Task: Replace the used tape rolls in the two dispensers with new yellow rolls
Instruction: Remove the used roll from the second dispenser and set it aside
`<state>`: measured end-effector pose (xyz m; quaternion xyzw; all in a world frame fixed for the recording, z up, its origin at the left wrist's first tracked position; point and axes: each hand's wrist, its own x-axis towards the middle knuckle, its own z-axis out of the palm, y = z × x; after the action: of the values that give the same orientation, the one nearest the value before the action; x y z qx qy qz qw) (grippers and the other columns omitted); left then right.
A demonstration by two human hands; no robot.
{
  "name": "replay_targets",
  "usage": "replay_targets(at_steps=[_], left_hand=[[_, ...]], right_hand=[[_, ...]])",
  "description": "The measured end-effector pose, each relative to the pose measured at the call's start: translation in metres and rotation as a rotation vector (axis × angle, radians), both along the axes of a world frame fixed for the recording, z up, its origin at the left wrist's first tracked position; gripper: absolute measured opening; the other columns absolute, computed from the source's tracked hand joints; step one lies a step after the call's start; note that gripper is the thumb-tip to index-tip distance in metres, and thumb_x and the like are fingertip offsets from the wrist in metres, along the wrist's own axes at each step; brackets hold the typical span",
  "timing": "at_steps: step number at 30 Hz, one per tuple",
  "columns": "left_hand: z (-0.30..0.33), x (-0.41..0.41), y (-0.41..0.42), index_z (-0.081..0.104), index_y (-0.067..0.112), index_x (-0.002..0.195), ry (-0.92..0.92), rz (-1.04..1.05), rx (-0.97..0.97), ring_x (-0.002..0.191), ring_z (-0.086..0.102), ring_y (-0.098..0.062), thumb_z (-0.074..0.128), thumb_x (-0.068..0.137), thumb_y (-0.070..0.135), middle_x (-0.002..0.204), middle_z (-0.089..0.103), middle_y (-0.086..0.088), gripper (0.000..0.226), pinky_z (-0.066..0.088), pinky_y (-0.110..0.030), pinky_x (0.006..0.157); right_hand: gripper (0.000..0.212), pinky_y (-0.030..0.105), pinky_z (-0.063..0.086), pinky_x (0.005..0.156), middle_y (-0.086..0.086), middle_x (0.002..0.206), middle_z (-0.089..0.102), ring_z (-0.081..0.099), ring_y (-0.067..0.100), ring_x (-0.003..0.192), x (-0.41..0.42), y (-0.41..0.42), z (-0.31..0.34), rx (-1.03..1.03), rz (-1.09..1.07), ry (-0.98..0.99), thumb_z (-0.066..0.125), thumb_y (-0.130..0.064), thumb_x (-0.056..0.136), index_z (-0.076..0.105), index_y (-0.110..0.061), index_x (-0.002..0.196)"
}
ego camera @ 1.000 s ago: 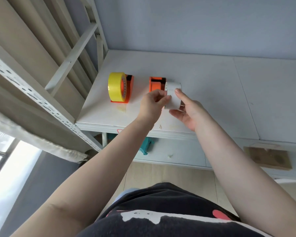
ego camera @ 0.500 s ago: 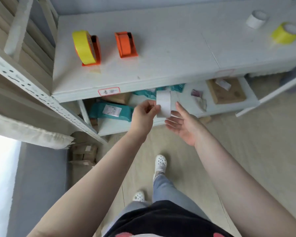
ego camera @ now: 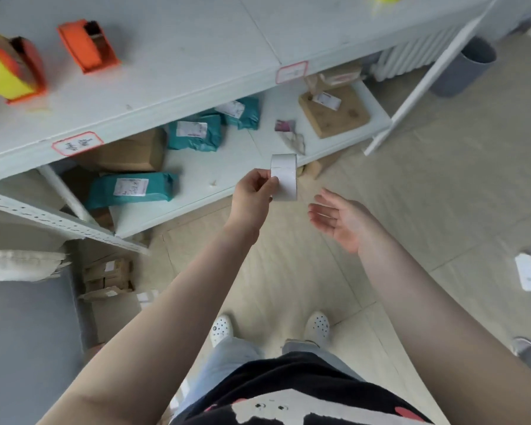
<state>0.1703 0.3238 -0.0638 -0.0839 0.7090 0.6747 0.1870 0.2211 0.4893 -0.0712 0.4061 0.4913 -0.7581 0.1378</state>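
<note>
White worktop (ego camera: 178, 72), two orange dispensers (ego camera: 88, 46).
Left hand (ego camera: 253, 191) pinches white used roll (ego camera: 284, 176); right hand (ego camera: 337, 220) released, palm up.

Left hand (ego camera: 253, 191) is pinching the white tape roll (ego camera: 284, 177) between thumb and fingers, arm reaching forward. Right hand (ego camera: 339, 220) is hanging just right of the roll, not touching it, palm turned up, fingers relaxed and slightly spread.

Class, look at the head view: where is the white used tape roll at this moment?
The white used tape roll sits mid-frame, pinched by the left hand out past the shelf's front edge; the open right hand is just to its right.
</note>
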Motion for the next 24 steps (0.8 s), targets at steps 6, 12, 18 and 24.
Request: replay_targets(at_steps=[6,12,18,24], left_hand=[[-0.013,0.029,0.105,0.057,0.018,0.080,-0.075,0.008,0.041,0.078,0.053,-0.014,0.056,0.094,0.013,0.080,0.057,0.003,0.015,0.045,-0.023,0.073],[-0.008,0.027,0.166,0.058,0.014,0.084,-0.046,-0.032,0.018,0.082,0.055,-0.017,0.057,0.093,0.014,0.088,0.059,-0.004,0.009,0.047,-0.028,0.075],[-0.007,-0.016,0.208,0.061,0.015,0.086,-0.025,-0.055,0.004,0.085,0.056,-0.017,0.058,0.093,0.016,0.089,0.060,-0.004,0.008,0.048,-0.029,0.078],[0.003,-0.090,0.256,0.062,0.016,0.084,0.002,-0.099,0.032,0.086,0.056,-0.018,0.058,0.093,0.017,0.089,0.061,-0.004,0.009,0.050,-0.035,0.083]], right_hand=[[0.018,0.023,0.054,0.063,0.009,0.086,0.065,0.061,0.018,0.069,0.040,0.102,-0.011,0.026,-0.017,-0.040,0.065,-0.023,0.088,0.062,-0.008,0.099],[0.018,0.025,0.055,0.068,0.009,0.090,0.067,0.063,0.019,0.072,0.042,0.163,-0.012,-0.001,-0.057,-0.042,0.067,-0.019,0.086,0.063,-0.007,0.100],[0.018,0.024,0.055,0.065,0.010,0.090,0.067,0.064,0.020,0.073,0.002,0.198,-0.017,-0.038,-0.077,-0.015,0.066,-0.017,0.086,0.063,-0.007,0.101],[0.018,0.021,0.056,0.058,0.009,0.088,0.067,0.064,0.018,0.071,-0.068,0.247,-0.004,0.003,-0.086,0.004,0.066,-0.018,0.087,0.062,-0.007,0.101]])
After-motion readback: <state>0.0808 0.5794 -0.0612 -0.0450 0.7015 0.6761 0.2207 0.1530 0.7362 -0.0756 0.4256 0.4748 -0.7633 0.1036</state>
